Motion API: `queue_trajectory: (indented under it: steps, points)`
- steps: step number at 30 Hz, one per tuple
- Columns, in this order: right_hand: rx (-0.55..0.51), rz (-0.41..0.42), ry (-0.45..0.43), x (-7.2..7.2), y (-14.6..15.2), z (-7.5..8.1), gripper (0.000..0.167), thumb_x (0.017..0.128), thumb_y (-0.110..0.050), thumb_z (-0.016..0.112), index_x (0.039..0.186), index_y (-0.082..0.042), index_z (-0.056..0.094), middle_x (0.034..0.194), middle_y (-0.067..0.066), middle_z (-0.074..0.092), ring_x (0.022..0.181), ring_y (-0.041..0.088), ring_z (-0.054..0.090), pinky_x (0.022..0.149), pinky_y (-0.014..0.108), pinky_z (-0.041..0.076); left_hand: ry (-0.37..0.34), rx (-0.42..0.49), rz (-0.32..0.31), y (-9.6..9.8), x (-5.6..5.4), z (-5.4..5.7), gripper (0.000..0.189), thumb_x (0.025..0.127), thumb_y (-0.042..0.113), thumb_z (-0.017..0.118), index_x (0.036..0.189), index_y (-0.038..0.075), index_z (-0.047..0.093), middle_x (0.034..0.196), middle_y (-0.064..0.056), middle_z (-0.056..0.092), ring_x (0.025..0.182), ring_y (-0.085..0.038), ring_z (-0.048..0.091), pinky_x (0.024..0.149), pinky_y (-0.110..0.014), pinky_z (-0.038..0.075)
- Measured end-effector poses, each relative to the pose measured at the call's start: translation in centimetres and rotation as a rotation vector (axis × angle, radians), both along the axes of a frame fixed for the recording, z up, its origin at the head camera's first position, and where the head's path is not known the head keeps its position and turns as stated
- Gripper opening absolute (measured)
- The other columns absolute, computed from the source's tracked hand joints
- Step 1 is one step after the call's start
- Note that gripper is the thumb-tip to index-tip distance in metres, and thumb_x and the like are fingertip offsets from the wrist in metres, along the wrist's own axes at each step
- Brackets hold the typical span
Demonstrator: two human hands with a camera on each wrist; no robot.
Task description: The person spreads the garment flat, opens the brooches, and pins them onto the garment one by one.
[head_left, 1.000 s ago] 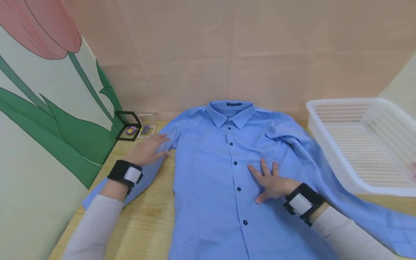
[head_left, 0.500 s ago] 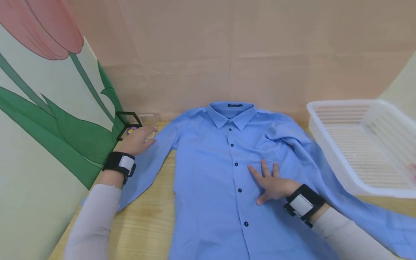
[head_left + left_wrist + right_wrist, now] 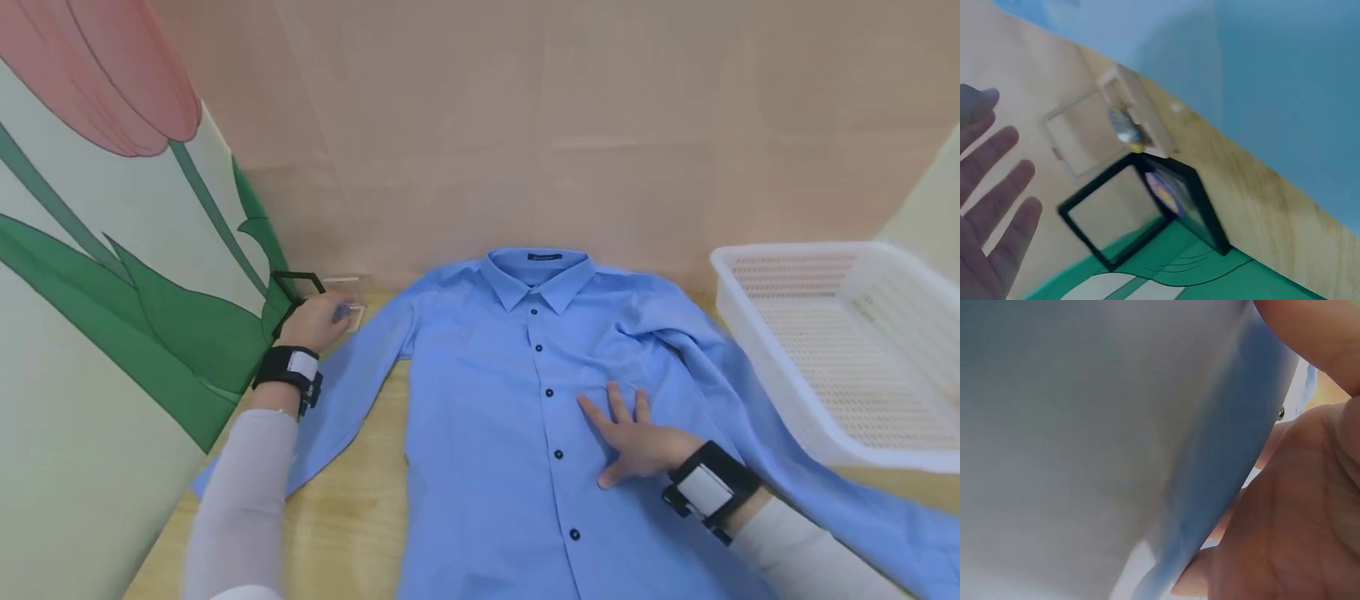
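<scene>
A blue button-up shirt lies front up on the wooden table, collar away from me. My right hand rests on its front beside the dark buttons, fingers spread. At the back left, my left hand is over two small open cases, with fingers straight and apart in the left wrist view. One is a black-framed case with a purple and yellow round badge. Next to it, a clear case holds a silvery badge with a yellow edge. Neither badge is in the left hand's fingers.
A white plastic basket stands right of the shirt. One shirt sleeve runs along the basket's near side; the other lies partly under my left forearm. A tulip-printed panel borders the table on the left, and a beige sheet hangs behind.
My left hand has gone from above the shirt's left-side sleeve to the cases at the back left. The right hand has stayed on the shirt front.
</scene>
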State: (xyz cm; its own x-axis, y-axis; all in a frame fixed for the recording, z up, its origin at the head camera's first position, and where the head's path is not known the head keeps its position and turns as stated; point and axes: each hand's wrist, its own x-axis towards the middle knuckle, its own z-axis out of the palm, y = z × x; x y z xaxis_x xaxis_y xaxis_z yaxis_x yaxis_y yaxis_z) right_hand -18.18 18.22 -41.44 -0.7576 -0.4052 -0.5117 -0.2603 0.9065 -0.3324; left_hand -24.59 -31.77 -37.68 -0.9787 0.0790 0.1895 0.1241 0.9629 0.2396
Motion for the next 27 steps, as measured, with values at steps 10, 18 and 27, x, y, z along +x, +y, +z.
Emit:
queue_trajectory:
  steps: [10,18,27]
  points:
    - [0.015,-0.006,0.01,0.4,0.0,0.2,0.119,0.071,-0.04,0.085,0.16,-0.015,0.009,0.159,0.033,-0.018,0.138,0.065,-0.022,0.094,0.089,-0.002,-0.078,-0.07,0.18,-1.0,-1.0,-0.8,0.026,0.093,0.015,0.062,0.113,-0.001,0.065,0.095,-0.021,0.068,0.077,-0.033,0.064,0.064,-0.047,0.051]
    - [0.026,-0.023,-0.007,0.3,0.2,0.2,0.121,0.07,-0.045,0.083,0.161,-0.02,0.007,0.161,0.028,-0.02,0.141,0.062,-0.021,0.089,0.092,0.002,-0.108,0.027,0.274,-1.9,-2.2,-2.1,0.033,0.095,0.023,0.063,0.121,0.003,0.063,0.11,-0.024,0.068,0.088,-0.04,0.066,0.066,-0.05,0.052]
    - [0.043,-0.022,0.008,0.1,0.5,-0.1,0.124,0.067,-0.051,0.084,0.161,-0.024,0.007,0.162,0.027,-0.018,0.141,0.063,-0.018,0.086,0.093,0.002,-0.17,0.037,0.253,-1.0,-3.8,-2.6,0.027,0.096,0.016,0.059,0.112,-0.005,0.064,0.106,-0.026,0.068,0.094,-0.042,0.065,0.079,-0.053,0.051]
